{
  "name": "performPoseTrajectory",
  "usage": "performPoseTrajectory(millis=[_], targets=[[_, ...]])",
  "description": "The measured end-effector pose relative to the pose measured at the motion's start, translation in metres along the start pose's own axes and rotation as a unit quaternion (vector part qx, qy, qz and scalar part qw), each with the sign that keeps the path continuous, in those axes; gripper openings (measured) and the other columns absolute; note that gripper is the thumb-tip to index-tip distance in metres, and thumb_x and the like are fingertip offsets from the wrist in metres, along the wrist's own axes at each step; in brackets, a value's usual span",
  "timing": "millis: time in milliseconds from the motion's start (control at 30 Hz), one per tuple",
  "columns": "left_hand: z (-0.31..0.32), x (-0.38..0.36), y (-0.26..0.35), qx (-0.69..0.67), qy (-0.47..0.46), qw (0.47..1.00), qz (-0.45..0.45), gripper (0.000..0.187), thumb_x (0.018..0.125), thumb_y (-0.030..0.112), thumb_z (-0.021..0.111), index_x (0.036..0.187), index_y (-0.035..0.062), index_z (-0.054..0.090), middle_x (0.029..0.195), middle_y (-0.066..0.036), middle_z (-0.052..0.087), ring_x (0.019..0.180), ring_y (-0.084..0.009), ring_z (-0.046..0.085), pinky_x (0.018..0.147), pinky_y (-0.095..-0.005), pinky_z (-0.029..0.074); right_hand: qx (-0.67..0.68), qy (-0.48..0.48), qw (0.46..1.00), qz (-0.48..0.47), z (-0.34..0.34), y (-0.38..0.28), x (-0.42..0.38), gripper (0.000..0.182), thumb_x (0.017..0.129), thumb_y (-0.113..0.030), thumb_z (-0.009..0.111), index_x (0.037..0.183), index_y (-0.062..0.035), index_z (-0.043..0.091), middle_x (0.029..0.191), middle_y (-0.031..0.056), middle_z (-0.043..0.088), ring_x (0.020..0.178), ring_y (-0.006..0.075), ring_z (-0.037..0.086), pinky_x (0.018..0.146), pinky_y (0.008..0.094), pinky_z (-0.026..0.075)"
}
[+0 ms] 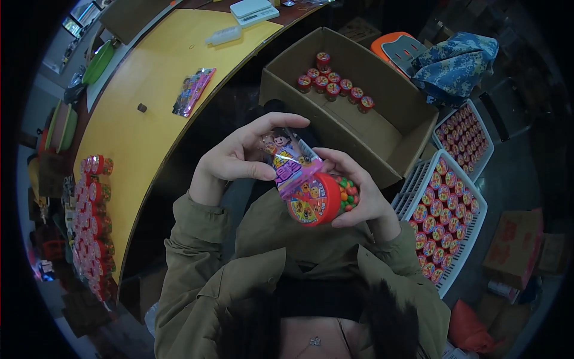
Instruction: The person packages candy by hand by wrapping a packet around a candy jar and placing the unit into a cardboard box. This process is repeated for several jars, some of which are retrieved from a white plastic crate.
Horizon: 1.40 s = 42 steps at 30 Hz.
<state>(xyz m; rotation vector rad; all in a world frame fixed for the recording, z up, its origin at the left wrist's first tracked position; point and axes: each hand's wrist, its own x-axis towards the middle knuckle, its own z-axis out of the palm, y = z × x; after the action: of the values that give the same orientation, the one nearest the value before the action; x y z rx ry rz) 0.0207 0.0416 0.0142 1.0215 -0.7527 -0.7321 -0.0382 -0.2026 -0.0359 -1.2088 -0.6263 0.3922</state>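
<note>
In front of my chest, my right hand is wrapped round a candy jar with a red lid. The jar is tilted, its printed lid facing left, and green, orange and red candies show through its clear side. My left hand grips a small pink and purple plastic packet with a cartoon figure on it. The packet's lower end overlaps the edge of the jar's lid and looks to be touching it. My left thumb lies along the packet's left side, the fingers over its top.
An open cardboard box ahead holds several red-lidded jars. White crates of jars stand at right. More packets, a bottle and a scale lie on the yellow table; jars line its left side.
</note>
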Motion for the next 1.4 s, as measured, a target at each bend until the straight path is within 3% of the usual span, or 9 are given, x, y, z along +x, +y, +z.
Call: performPoseTrajectory(millis=[233, 667, 733, 767, 867, 933, 1033, 1267, 1400], targets=[[0.005, 0.006, 0.004, 0.089, 0.012, 0.995, -0.033, 0.073, 0.076, 0.007, 0.068, 0.135, -0.0031, 0.026, 0.117, -0.012, 0.050, 0.106, -0.0145, 0.053, 0.089, -0.0267, 0.044, -0.117, 0.017, 0.992, -0.035, -0.004, 0.004, 0.004, 0.070, 0.059, -0.020, 0.081, 0.119, -0.0025, 0.050, 0.107, 0.0063, 0.048, 0.100, 0.0161, 0.051, 0.090, 0.0282, 0.040], [0.017, 0.007, -0.016, 0.259, 0.174, 0.949, 0.054, 0.103, 0.057, 0.014, 0.085, 0.138, 0.0054, 0.022, 0.122, -0.011, 0.045, 0.105, -0.0146, 0.049, 0.091, -0.0284, 0.040, 0.117, 0.152, 0.981, 0.009, 0.008, 0.013, 0.002, 0.084, 0.061, -0.020, 0.080, 0.129, -0.0009, 0.034, 0.122, 0.0120, 0.046, 0.112, 0.0205, 0.049, 0.096, 0.0336, 0.042], [0.019, 0.017, -0.028, 0.364, 0.254, 0.862, 0.244, 0.110, 0.052, 0.025, 0.088, 0.138, 0.0060, 0.023, 0.125, -0.012, 0.041, 0.111, -0.0171, 0.045, 0.096, -0.0326, 0.037, 0.172, 0.174, 0.970, -0.007, 0.009, 0.013, 0.000, 0.087, 0.062, -0.021, 0.080, 0.131, -0.0017, 0.031, 0.123, 0.0126, 0.045, 0.113, 0.0215, 0.049, 0.096, 0.0335, 0.041], [0.019, 0.017, -0.038, 0.331, 0.326, 0.854, 0.234, 0.118, 0.046, 0.034, 0.089, 0.138, 0.0039, 0.023, 0.129, -0.012, 0.038, 0.118, -0.0191, 0.040, 0.100, -0.0352, 0.032, 0.173, 0.177, 0.969, -0.008, 0.010, 0.013, -0.001, 0.087, 0.062, -0.021, 0.080, 0.131, -0.0017, 0.031, 0.123, 0.0126, 0.045, 0.113, 0.0215, 0.049, 0.096, 0.0335, 0.041], [0.034, 0.020, -0.055, 0.000, 0.231, 0.969, 0.089, 0.108, 0.051, 0.026, 0.087, 0.135, -0.0012, 0.025, 0.124, -0.011, 0.043, 0.114, -0.0186, 0.045, 0.097, -0.0321, 0.036, 0.203, 0.138, 0.969, -0.025, 0.013, 0.013, -0.006, 0.081, 0.066, -0.020, 0.077, 0.130, -0.0028, 0.031, 0.123, 0.0109, 0.043, 0.112, 0.0187, 0.048, 0.095, 0.0326, 0.041], [0.038, 0.019, -0.065, -0.138, 0.172, 0.973, 0.072, 0.099, 0.054, 0.021, 0.085, 0.133, -0.0016, 0.029, 0.119, -0.009, 0.047, 0.109, -0.0179, 0.049, 0.095, -0.0305, 0.039, 0.273, 0.148, 0.950, 0.022, 0.020, 0.020, -0.004, 0.089, 0.062, -0.025, 0.079, 0.131, -0.0020, 0.028, 0.123, 0.0121, 0.042, 0.112, 0.0210, 0.048, 0.096, 0.0343, 0.040], [0.030, 0.015, -0.079, -0.077, 0.153, 0.979, 0.114, 0.080, 0.058, 0.014, 0.082, 0.125, -0.0012, 0.040, 0.113, -0.009, 0.052, 0.104, -0.0159, 0.051, 0.092, -0.0291, 0.041, 0.195, 0.127, 0.971, 0.047, 0.028, 0.021, -0.007, 0.082, 0.073, -0.052, 0.060, 0.129, 0.0009, 0.032, 0.119, 0.0173, 0.047, 0.095, 0.0259, 0.057, 0.070, 0.0383, 0.054], [0.040, 0.012, -0.080, 0.111, 0.252, 0.940, 0.201, 0.057, 0.062, 0.022, 0.079, 0.109, 0.0014, 0.054, 0.102, -0.006, 0.061, 0.094, -0.0163, 0.057, 0.088, -0.0305, 0.044, 0.136, 0.219, 0.966, 0.033, 0.025, 0.036, -0.013, 0.069, 0.080, -0.054, 0.048, 0.125, -0.0032, 0.039, 0.111, 0.0138, 0.052, 0.094, 0.0276, 0.056, 0.073, 0.0381, 0.049], [0.044, 0.004, -0.079, -0.056, 0.152, 0.977, 0.142, 0.056, 0.061, 0.024, 0.080, 0.106, 0.0001, 0.056, 0.098, -0.007, 0.062, 0.095, -0.0162, 0.058, 0.088, -0.0297, 0.044, 0.174, 0.177, 0.961, 0.123, 0.025, 0.027, -0.020, 0.071, 0.080, -0.058, 0.044, 0.125, -0.0038, 0.037, 0.109, 0.0142, 0.052, 0.092, 0.0285, 0.056, 0.067, 0.0385, 0.051]])
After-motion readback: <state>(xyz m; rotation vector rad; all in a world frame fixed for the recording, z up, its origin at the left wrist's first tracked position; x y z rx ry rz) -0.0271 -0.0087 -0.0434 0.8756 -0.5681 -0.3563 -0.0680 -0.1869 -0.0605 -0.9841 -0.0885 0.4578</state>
